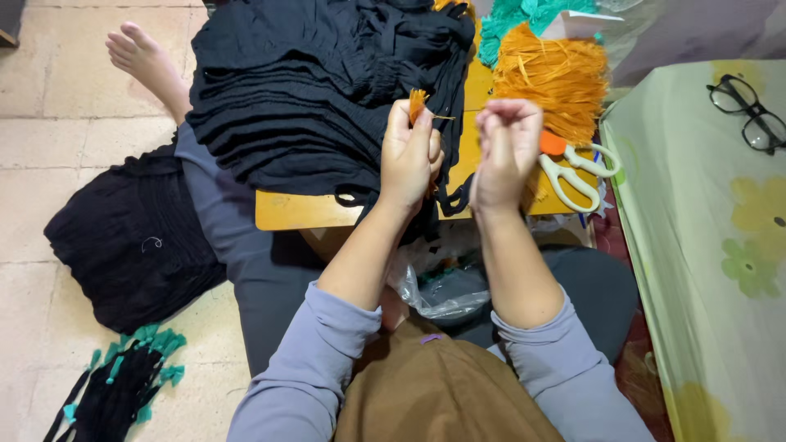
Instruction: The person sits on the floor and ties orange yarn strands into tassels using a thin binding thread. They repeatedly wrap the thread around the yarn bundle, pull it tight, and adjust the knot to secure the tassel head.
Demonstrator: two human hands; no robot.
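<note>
Pinching a small orange tassel (418,104) between the thumb and fingers of my left hand (407,155), I hold it up over the stack of black cloth (303,90), with a thin thread running off its top toward my right hand (505,151). My right hand is closed too, fingertips bunched as if gripping that thread, though I cannot see what lies inside them. The two hands sit near each other but apart.

I judge the thread the weak point: pulled too hard it could snap or slide out of the tassel, and a loose grip on the left would let the strands splay or drop into the plastic bag (446,290) in my lap. A black strap (446,196) hangs off the edge of the wooden board (295,211) just below my wrists, and a sleeve could snag it and drag the stack down. The white scissors (573,172) lie just beside my right hand, against the heap of orange tassels (553,78); a careless elbow could knock them off. My glasses (749,110) rest well apart on the flowered sheet (704,270).
</note>
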